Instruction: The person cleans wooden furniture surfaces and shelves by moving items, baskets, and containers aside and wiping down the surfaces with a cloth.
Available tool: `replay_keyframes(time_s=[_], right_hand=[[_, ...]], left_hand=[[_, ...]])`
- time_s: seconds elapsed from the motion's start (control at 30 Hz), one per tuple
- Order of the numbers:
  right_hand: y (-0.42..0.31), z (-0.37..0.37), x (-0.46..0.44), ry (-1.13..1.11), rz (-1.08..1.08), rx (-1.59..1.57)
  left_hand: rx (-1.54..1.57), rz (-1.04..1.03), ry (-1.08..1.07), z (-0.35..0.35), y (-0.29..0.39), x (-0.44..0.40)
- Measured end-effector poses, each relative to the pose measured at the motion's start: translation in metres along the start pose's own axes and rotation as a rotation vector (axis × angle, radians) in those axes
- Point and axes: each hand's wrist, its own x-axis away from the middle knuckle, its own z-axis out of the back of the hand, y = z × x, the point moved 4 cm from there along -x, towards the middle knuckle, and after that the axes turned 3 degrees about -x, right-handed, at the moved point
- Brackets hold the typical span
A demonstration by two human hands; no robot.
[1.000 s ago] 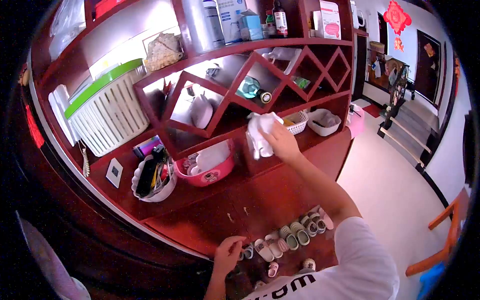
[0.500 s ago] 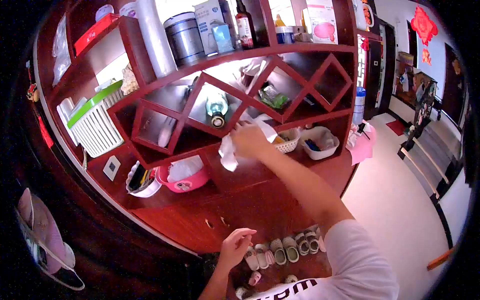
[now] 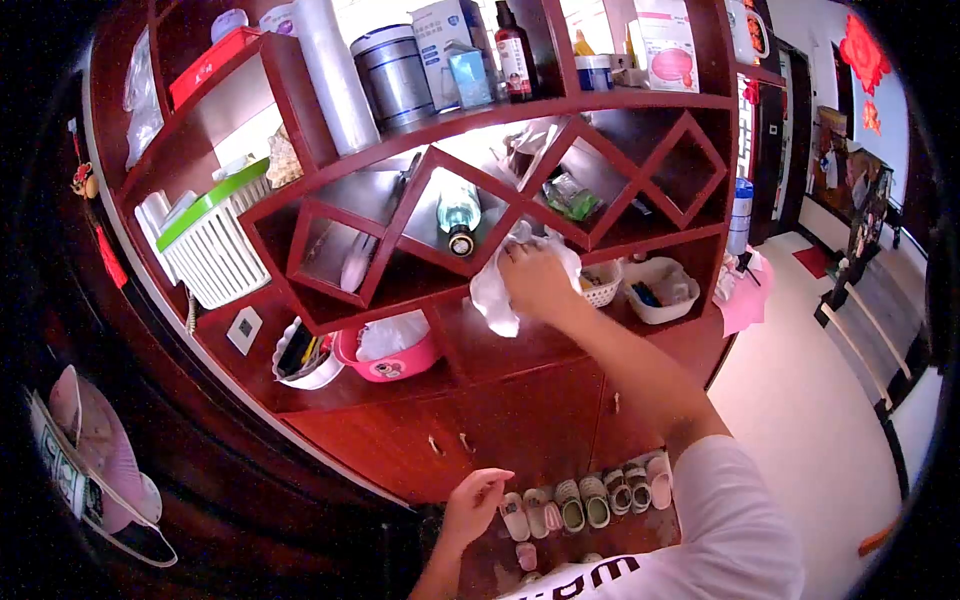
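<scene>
My right hand (image 3: 537,280) is closed on a crumpled white cloth (image 3: 490,298), which lies against the lower bars of the dark red diamond lattice (image 3: 505,222). Part of the cloth spreads out past my fingers on both sides. Just up and left of it, a green glass bottle (image 3: 459,212) rests in one diamond, its capped end facing me. My left hand (image 3: 474,508) hangs low before the cabinet doors, fingers loosely stretched, holding nothing.
Right of the cloth stand a small white basket (image 3: 601,290) and a white bin (image 3: 662,296). At left are a pink basin (image 3: 392,362) and a white-and-green basket (image 3: 222,255). Several shoes (image 3: 597,500) line the bottom. A spray bottle (image 3: 514,60) stands above.
The view has shifted, so the cabinet appears slightly further right. My right hand still grips the cloth, which now spreads wider against the lattice bars. My left hand stays low.
</scene>
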Motion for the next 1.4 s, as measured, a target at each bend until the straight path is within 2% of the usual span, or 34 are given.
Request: replay_keyframes(time_s=[0.07, 0.1, 0.2, 0.23, 0.27, 0.33, 0.37, 0.4, 0.47, 0.53, 0.57, 0.63, 0.67, 0.77, 0.83, 0.9, 0.97, 1.0, 1.07, 1.1, 1.2, 1.23, 1.27, 1.33, 1.4], right_hand=[[0.017, -0.027, -0.020, -0.482, -0.107, -0.321], [0.020, -0.015, -0.033, -0.783, -0.088, -0.363], [0.021, -0.004, -0.039, -0.908, -0.098, -0.423], [0.019, 0.000, -0.034, -0.774, -0.143, -0.386], [0.012, -0.001, -0.020, -0.780, -0.157, -0.381], [0.005, 0.011, -0.001, -0.266, -0.167, -0.163], [0.006, 0.015, 0.014, -0.150, -0.147, -0.258], [0.011, 0.015, 0.029, -0.151, -0.153, -0.246], [0.018, 0.032, 0.061, 0.206, -0.117, -0.512], [0.036, 0.011, 0.115, 0.258, -0.387, -0.772], [0.049, 0.021, 0.131, 0.242, -0.727, -0.905], [0.070, 0.041, 0.149, 0.494, -1.013, -1.072], [0.084, 0.049, 0.154, 0.764, -0.937, -1.107], [0.109, 0.042, 0.121, 0.464, -0.796, -0.578], [0.085, 0.048, 0.081, 0.325, -0.458, -0.215], [0.080, 0.033, 0.071, 0.214, -0.245, -0.086], [0.098, 0.035, 0.066, -0.051, -0.247, -0.184], [0.111, 0.033, 0.067, -0.064, -0.251, -0.184], [0.131, 0.024, 0.060, -0.297, -0.141, -0.161], [0.142, 0.025, 0.060, -0.401, -0.215, -0.131], [0.165, 0.030, 0.072, -0.440, -0.332, -0.104], [0.171, 0.033, 0.082, -0.248, -0.308, -0.066], [0.170, 0.034, 0.090, -0.246, -0.302, -0.074], [0.162, 0.044, 0.096, 0.009, -0.179, -0.001], [0.146, 0.041, 0.093, 0.098, -0.123, -0.022]], left_hand=[[0.001, -0.067, -0.049, 0.001, 0.009, -0.006], [0.001, -0.062, -0.056, 0.005, 0.011, -0.006], [-0.006, -0.009, -0.088, 0.007, 0.014, -0.002], [-0.005, 0.000, -0.084, 0.008, 0.013, 0.000], [-0.006, 0.005, -0.080, 0.009, 0.012, 0.001], [-0.010, -0.034, -0.091, 0.012, 0.003, 0.008], [0.014, -0.035, -0.086, 0.014, -0.002, 0.011], [0.038, -0.036, -0.081, 0.016, -0.005, 0.012], [0.023, 0.033, -0.100, 0.022, -0.007, 0.016], [0.007, 0.098, -0.114, 0.030, -0.010, 0.018], [0.015, 0.128, -0.094, 0.033, -0.013, 0.019], [0.030, 0.151, -0.081, 0.032, -0.019, 0.018], [0.030, 0.174, -0.074, 0.029, -0.023, 0.016], [0.066, 0.195, -0.100, 0.009, -0.024, 0.012], [0.082, 0.182, -0.148, -0.010, -0.011, 0.011], [0.120, 0.175, -0.166, -0.028, -0.017, 0.010], [0.185, 0.113, -0.180, -0.057, -0.017, 0.002], [0.191, 0.125, -0.186, -0.071, -0.018, -0.001], [0.072, 0.125, -0.221, -0.097, 0.001, -0.016], [0.035, 0.102, -0.246, -0.109, 0.012, -0.023], [0.031, 0.025, -0.260, -0.137, 0.025, -0.030], [0.028, 0.027, -0.251, -0.142, 0.025, -0.029], [0.015, 0.020, -0.237, -0.145, 0.023, -0.025], [-0.001, 0.015, -0.212, -0.146, 0.022, -0.020], [0.024, 0.164, -0.204, -0.144, 0.017, -0.013]])
